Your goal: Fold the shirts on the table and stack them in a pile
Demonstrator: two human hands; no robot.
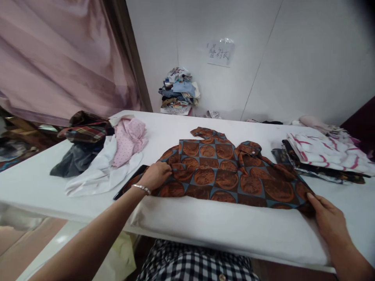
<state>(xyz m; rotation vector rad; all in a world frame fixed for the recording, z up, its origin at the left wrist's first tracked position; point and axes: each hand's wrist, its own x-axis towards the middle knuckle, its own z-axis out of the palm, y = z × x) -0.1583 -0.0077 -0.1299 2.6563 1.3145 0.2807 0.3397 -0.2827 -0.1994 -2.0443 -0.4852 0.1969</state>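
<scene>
A brown patterned shirt [222,171] with rust circles on a dark checked ground lies spread flat on the white desk [234,230], close to its near edge, collar toward the wall. The left hand [155,175] is clenched on a fold of the shirt at its left side, knuckles up, with a silver bracelet [141,188] on the wrist. The right hand [329,220] rests at the shirt's lower right corner, fingers extended and pressing the hem against the desk; whether it pinches the cloth or only presses it, I cannot tell. A dark flat board [129,187] pokes out from under the shirt's left edge, just beside the left hand.

To the left, a loose heap of clothes [96,156] in plaid, grey, white and pink lies near the shirt but apart from it, reaching toward the desk's left edge. To the right, a folded stack [322,156] topped by a white garment with pink stripes sits near the shirt's right sleeve. Bare desk runs between the shirt's collar and the far wall, where a taller pile of clothes [178,91] stands in the corner. A bare strip of desk also runs between the shirt's hem and the near edge, between the two hands.
</scene>
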